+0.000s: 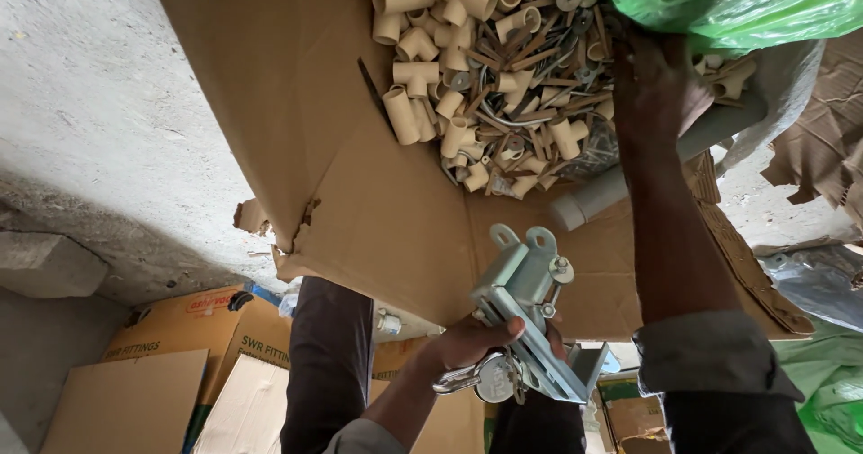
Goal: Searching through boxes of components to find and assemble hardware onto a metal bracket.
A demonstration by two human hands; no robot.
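Observation:
My left hand (472,339) is shut on a grey metal bracket (526,283) with bolts and two lugs at its top, low in the middle of the view. A round silver padlock (494,378) hangs by the same hand. My right hand (661,90) reaches up into a heap of cream plastic pipe fittings (467,67) mixed with washers, metal clips and screws. Its fingers are buried among the parts under a green plastic bag (746,0), so what they hold is hidden. The heap lies on a big brown cardboard sheet (360,193).
A grey pipe piece (593,202) lies just left of my right forearm. Bare concrete (99,121) spreads to the left. Flattened cardboard boxes (180,328) lie at the lower left, torn cardboard (827,148) and more green plastic at the right.

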